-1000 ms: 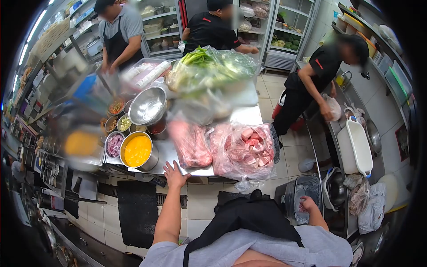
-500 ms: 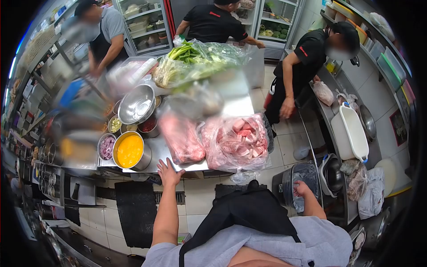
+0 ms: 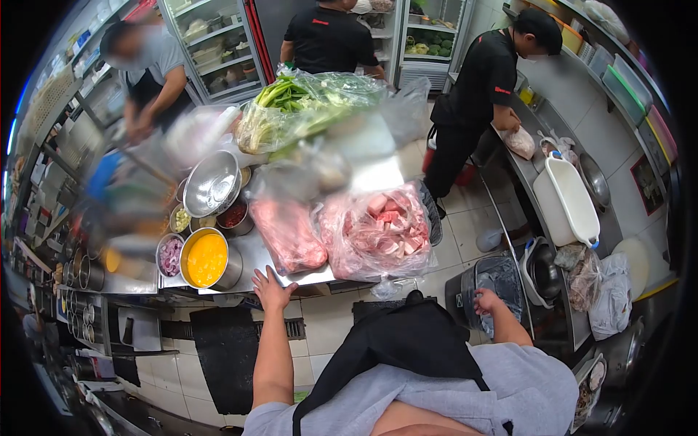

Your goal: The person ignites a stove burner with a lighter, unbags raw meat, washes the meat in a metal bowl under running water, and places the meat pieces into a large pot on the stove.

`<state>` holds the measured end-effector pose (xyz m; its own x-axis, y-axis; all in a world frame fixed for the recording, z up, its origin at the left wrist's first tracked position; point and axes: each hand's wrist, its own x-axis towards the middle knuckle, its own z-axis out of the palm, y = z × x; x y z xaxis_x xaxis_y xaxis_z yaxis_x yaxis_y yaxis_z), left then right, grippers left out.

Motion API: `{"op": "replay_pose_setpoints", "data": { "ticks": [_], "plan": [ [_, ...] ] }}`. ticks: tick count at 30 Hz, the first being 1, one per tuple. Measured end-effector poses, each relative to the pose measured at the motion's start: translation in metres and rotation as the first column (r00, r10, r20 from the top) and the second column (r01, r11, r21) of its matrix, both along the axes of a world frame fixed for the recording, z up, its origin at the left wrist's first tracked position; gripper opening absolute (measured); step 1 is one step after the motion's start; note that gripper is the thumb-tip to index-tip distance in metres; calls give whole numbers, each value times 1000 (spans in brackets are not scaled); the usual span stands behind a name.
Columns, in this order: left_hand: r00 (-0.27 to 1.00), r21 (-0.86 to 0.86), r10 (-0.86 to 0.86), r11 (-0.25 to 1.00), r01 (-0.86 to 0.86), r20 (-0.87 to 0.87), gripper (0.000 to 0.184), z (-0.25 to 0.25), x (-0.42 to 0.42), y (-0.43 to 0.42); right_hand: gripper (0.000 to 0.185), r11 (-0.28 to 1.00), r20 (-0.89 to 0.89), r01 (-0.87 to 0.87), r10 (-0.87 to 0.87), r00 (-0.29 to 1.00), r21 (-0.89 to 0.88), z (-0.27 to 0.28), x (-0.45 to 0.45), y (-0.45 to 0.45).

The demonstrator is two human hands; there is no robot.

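My left hand [image 3: 273, 290] rests at the front edge of the metal table [image 3: 247, 251], fingers spread and holding nothing. Left of it stands a steel pot of yellow liquid [image 3: 206, 260], beside a bowl of chopped purple onion [image 3: 170, 256]. Beyond my hand, to the right, lies a long bag of pink meat [image 3: 288, 231], next to an open plastic bag of cut meat [image 3: 385, 231]. My right hand [image 3: 488, 301] hangs above the dark lined bin [image 3: 497, 280], its fingers partly curled; whether it holds anything cannot be made out.
A tilted steel bowl [image 3: 212, 184] and bagged green vegetables [image 3: 305, 102] are on the table. A co-worker in black [image 3: 472, 94] stands by the right counter, touching a bag [image 3: 519, 143]. A white tub [image 3: 566, 200] sits there. Two other people stand across the table.
The view has shifted, moving the table leftward in the picture. The right co-worker's hands have come to the bag on the counter. My left hand stays spread at the table edge.
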<state>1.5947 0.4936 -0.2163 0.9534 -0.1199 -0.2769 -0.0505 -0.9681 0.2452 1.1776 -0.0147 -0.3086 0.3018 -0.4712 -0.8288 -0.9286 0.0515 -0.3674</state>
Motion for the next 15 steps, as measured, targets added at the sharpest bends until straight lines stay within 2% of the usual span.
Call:
{"op": "replay_pose_setpoints", "data": {
  "ticks": [9,15],
  "plan": [
    [1000,8,-15,1000,14,24,107,1,-4,1,48,999,-12,-28,28,1000,-45,10,11,-1],
    [998,-13,-30,999,31,63,106,-9,-2,4,52,1000,-10,-19,19,1000,1,7,2,-2]
  ]
}}
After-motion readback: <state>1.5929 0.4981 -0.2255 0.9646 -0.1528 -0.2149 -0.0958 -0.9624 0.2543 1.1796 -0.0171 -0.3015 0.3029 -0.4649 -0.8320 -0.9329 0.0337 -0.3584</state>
